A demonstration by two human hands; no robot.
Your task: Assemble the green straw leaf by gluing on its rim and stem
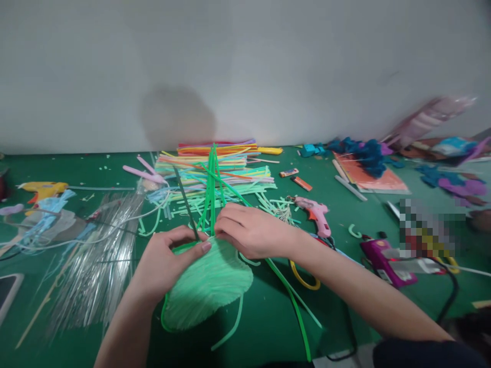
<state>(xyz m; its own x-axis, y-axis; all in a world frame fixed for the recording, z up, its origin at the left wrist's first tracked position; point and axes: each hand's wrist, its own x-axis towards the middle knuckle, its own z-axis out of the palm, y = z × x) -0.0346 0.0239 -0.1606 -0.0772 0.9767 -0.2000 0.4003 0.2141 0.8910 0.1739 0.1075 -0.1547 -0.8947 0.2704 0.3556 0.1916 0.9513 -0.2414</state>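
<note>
Head view: left hand pinches top of green fuzzy leaf shape, mid-frame on tabletop. Right hand curls round green stems, bunching them upright. Pink glue gun near, right.

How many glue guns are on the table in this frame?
2: a yellow glue gun at the far left edge, and a pink glue gun just right of the right hand. Clutter may hide others.
</note>
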